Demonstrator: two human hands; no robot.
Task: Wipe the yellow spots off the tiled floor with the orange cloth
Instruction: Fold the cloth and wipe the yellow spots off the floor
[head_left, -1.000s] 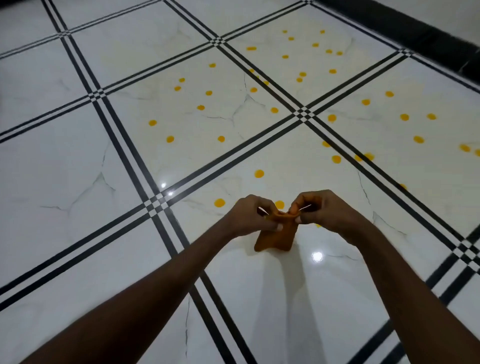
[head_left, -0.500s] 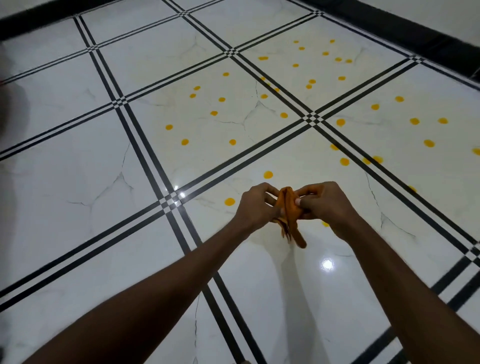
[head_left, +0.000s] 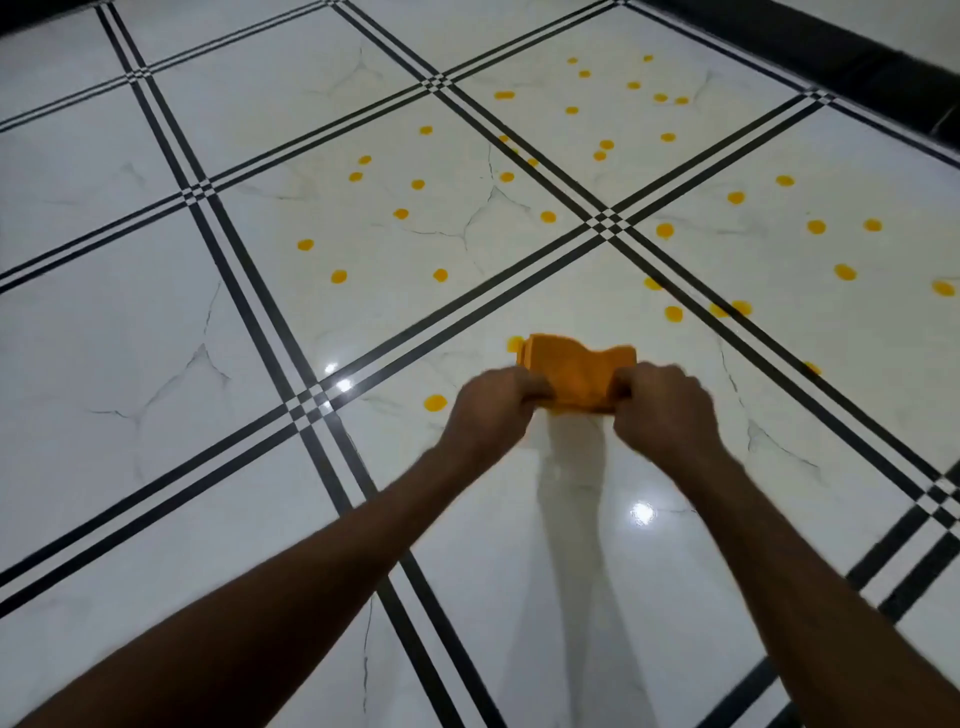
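Note:
An orange cloth (head_left: 576, 371), folded into a flat pad, is stretched between my two hands above the white tiled floor (head_left: 156, 322). My left hand (head_left: 493, 402) grips its left edge and my right hand (head_left: 662, 402) grips its right edge. Both hands are slightly blurred. One yellow spot (head_left: 435, 402) lies just left of my left hand. Another yellow spot (head_left: 514, 343) peeks out at the cloth's far left corner. Several more yellow spots (head_left: 673, 313) dot the tiles farther ahead and to the right.
Black triple lines (head_left: 311, 405) cross the glossy floor in a grid. A dark skirting band (head_left: 857, 62) runs along the far right wall. Ceiling-light reflections (head_left: 642, 513) shine on the tiles near my arms.
The cloth, bunched and hanging between my fingers before, is now spread into a flat folded pad between my hands. My hands have moved apart and a little forward.

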